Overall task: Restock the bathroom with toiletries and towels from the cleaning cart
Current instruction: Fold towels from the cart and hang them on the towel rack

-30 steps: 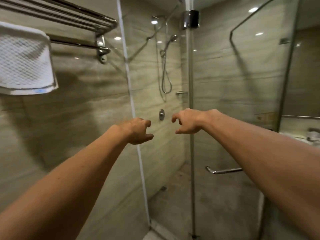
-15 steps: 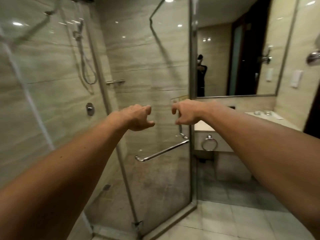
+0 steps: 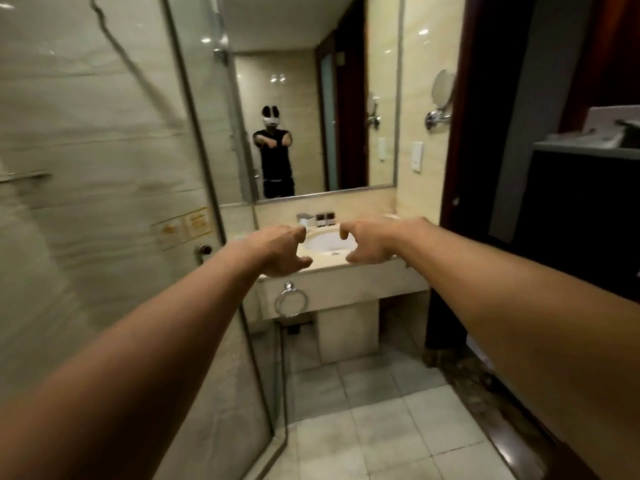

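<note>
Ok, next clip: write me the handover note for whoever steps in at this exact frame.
Left hand: held out in front, fingers loosely curled, holding nothing.
Right hand: the same, nothing in its grip.
Things: small dark bottles stand at the back of the vanity counter behind the sink. The towel ring under the counter is bare. What looks like the cart with white items on top shows at the right edge, outside the doorway.
Done: cannot tell from here; nothing is being carried.
Left: probably fetch towels and toiletries from the cart, hang one on the ring, check the counter.
</note>
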Tool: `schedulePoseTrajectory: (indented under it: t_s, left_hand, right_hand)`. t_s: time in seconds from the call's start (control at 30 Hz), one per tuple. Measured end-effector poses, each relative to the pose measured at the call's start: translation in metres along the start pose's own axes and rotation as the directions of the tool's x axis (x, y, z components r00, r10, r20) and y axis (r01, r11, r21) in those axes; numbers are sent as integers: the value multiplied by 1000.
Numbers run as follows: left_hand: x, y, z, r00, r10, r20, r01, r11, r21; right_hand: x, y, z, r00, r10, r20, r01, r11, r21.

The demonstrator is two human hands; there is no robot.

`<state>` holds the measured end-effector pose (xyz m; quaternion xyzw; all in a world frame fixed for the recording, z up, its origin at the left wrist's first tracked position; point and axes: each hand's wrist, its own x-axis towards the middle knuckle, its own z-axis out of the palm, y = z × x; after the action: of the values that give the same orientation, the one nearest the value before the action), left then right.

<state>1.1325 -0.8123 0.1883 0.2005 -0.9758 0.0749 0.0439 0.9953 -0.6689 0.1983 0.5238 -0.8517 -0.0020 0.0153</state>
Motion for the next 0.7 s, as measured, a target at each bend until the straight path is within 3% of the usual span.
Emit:
schedulePoseTrajectory:
  t_s: [0.3, 0.57, 0.7]
  left_hand:
    - [178, 70, 33, 966, 258, -9, -258, 966, -28]
    - [328, 117, 46, 888, 460, -26, -460, 886, -54]
    - [396, 151, 53, 805, 591, -53, -594, 802, -69]
  right_hand:
    - [48, 151, 23, 959, 273, 69, -276, 961, 31]
    - [92, 261, 27, 876, 479, 59, -482, 873, 78]
    - [103, 315, 32, 828, 555, 79, -559, 826, 64]
